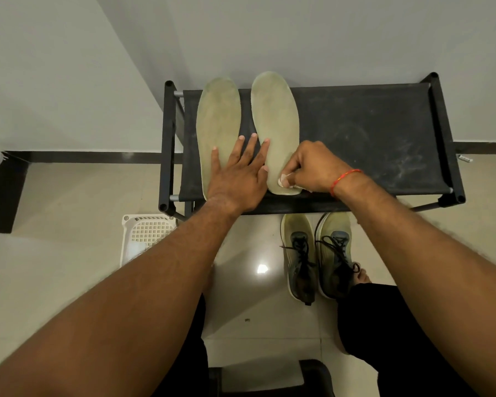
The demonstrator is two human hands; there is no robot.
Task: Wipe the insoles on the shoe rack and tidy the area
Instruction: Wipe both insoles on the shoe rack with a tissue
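Your left hand [238,179] lies flat, fingers spread, across the left insole [218,118] on top of the shoe rack [370,133]. Your right hand [312,164] pinches a white wipe [283,181] against the heel of the right insole [275,116], at the rack's near edge. The shoes [318,253] stand on the floor in front of the rack.
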